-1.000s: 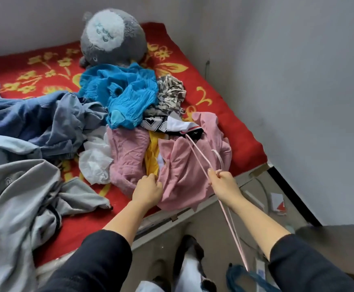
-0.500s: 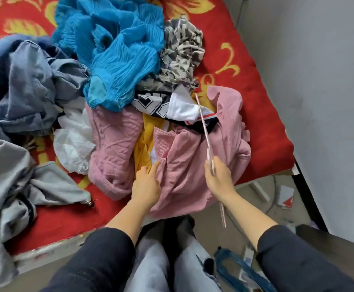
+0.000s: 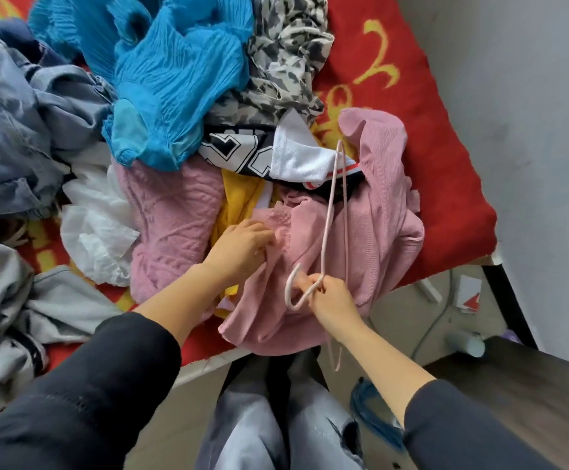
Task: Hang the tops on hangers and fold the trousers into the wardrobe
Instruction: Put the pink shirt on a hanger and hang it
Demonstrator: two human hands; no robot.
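Observation:
A pink ribbed top [image 3: 374, 232] lies crumpled at the near edge of the red bed [image 3: 446, 184]. My left hand [image 3: 242, 247] rests on its upper fold with the fingers tucked into the fabric. My right hand [image 3: 332, 298] grips a thin pale pink hanger [image 3: 335, 205] at the base of its hook, just above the top. The hanger's long arms reach away over the top toward a black and white garment [image 3: 276, 156].
A pile covers the bed: a blue pleated top [image 3: 161, 83], a grey patterned garment [image 3: 283, 56], a pink knit [image 3: 171, 215], yellow cloth [image 3: 239, 195], white cloth [image 3: 96, 225], denim trousers [image 3: 22, 130], grey clothes [image 3: 5, 317]. A dark table [image 3: 520, 385] stands at right.
I have come closer to the bed. My right hand has turned the hanger so its hook points toward me. My left hand has slid right onto the pink top's fold.

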